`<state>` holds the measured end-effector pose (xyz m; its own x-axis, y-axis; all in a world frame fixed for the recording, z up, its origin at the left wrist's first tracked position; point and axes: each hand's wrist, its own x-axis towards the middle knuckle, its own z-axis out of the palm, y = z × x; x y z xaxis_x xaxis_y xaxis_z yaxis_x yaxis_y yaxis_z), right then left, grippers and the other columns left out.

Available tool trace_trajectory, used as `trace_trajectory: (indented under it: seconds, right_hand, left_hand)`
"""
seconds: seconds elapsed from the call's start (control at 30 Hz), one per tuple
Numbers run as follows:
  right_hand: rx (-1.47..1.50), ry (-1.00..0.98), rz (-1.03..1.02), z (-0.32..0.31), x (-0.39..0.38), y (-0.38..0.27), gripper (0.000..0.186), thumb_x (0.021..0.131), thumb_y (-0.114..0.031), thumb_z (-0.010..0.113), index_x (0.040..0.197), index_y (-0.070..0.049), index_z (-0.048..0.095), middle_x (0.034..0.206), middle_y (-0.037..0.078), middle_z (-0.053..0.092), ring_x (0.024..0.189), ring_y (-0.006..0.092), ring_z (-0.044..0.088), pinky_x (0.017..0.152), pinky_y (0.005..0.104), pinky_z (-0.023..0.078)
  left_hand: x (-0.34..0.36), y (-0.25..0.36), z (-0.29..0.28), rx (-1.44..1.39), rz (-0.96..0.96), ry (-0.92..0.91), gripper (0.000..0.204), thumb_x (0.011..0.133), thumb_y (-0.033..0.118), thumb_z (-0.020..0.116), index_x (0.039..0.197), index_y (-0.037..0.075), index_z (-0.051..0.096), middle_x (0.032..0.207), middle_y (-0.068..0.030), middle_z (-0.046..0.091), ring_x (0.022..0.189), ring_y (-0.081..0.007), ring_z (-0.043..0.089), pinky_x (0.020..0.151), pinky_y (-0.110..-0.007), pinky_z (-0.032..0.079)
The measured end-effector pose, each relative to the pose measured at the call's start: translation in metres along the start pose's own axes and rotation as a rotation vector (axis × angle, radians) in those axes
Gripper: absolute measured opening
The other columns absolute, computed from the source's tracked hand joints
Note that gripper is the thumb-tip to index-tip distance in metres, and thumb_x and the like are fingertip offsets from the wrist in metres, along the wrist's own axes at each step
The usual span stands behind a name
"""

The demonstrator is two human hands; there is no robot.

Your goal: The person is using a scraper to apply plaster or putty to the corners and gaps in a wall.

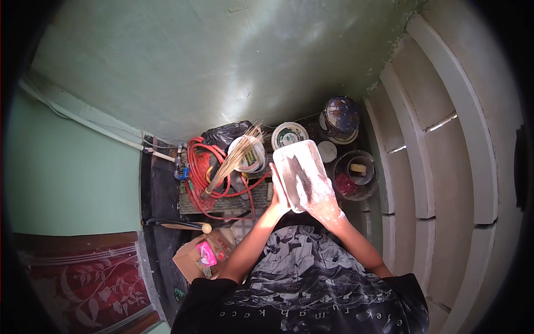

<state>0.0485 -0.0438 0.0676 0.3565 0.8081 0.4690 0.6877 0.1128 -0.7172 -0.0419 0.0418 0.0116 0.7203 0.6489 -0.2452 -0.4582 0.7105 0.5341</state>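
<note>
In front of my chest is a white rectangular plastic container [300, 167], tilted, with dark grey-brown patches and pale smears across its face. My left hand [280, 192] is closed along its left edge, the thumb lying up the side. On its lower right corner rests my right hand [325, 209], dusted with white. Bright glare hides its fingers in part, but it appears to grip the container.
Ahead lie a coiled red hose [194, 183], a bundle of thin sticks [236, 158], a white bucket [253, 156] and a round lidded tub [289, 135]. A paint-stained bucket [340, 119] and a basin [364, 192] stand right. An open cardboard box [189, 259] sits lower left.
</note>
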Motion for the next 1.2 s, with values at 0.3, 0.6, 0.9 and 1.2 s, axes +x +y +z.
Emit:
trace_trajectory:
  seconds: [0.3,0.6,0.9,1.2]
  right_hand:
    - [0.266,-0.093,0.370,-0.010,-0.005,-0.002,0.038,0.089,-0.017,0.060,0.120,0.005,0.056,0.096,0.020,0.067,0.086,0.0253,0.066,0.081,0.0340,0.049]
    - [0.233,0.111,0.489,-0.025,-0.016,-0.007,0.023,0.087,-0.011,0.061,0.103,0.005,0.060,0.084,0.015,0.067,0.077,0.0154,0.063,0.070,0.0311,0.050]
    - [0.071,0.201,0.216,-0.001,-0.024,-0.015,0.034,0.086,-0.013,0.061,0.115,0.005,0.058,0.087,0.023,0.066,0.079,0.0360,0.065,0.074,0.0406,0.050]
    - [0.641,0.173,0.606,-0.017,-0.021,0.013,0.040,0.091,-0.018,0.063,0.123,0.004,0.055,0.109,0.007,0.064,0.099,0.0118,0.057,0.088,0.0282,0.047]
  left_hand:
    - [-0.002,0.001,-0.018,-0.047,-0.074,-0.112,0.075,0.096,0.064,0.023,0.145,0.008,0.032,0.142,-0.0125,0.044,0.127,-0.0281,0.047,0.108,-0.044,0.037]
    - [-0.004,-0.002,-0.014,-0.143,-0.216,-0.036,0.083,0.091,0.072,0.025,0.145,0.008,0.033,0.141,-0.0137,0.046,0.125,-0.0308,0.049,0.107,-0.048,0.037]
    - [0.000,-0.017,-0.014,-0.007,-0.196,0.003,0.084,0.091,0.072,0.024,0.144,0.008,0.032,0.142,-0.0121,0.043,0.127,-0.0283,0.046,0.107,-0.045,0.037]
    - [0.004,-0.020,-0.012,-0.078,-0.194,-0.132,0.078,0.094,0.067,0.019,0.146,0.011,0.031,0.146,-0.0115,0.040,0.133,-0.0294,0.041,0.112,-0.048,0.031]
